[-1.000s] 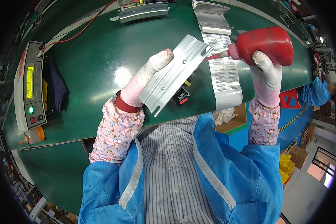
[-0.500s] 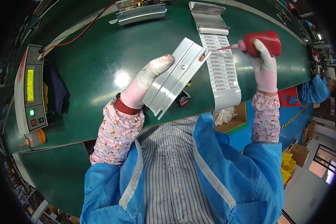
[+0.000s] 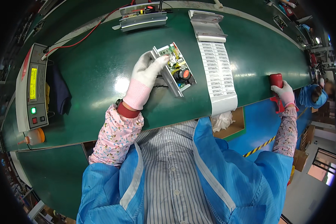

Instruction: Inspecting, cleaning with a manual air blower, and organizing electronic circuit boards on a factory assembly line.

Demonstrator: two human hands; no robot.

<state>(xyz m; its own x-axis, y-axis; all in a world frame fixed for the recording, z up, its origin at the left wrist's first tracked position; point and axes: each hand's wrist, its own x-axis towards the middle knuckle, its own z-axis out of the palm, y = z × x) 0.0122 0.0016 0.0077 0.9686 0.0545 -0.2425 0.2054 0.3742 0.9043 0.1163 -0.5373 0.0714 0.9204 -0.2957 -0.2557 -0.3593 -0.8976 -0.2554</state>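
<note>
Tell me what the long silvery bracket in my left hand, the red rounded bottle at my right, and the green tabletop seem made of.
Long silvery bracket: probably bare metal, perhaps aluminium, satin, from its grey sheen and thin straight edges. Red rounded bottle: likely smooth plastic, from its even colour, though small here. Green tabletop: coated board or rubber mat, unclear; glossy, showing bright glare.

The left hand is gripping a metal-backed circuit board above the green table, while the right hand is holding a red bottle near the table's edge. Between them, a strip of white labels is lying flat, and a tester is glowing at left.
</note>
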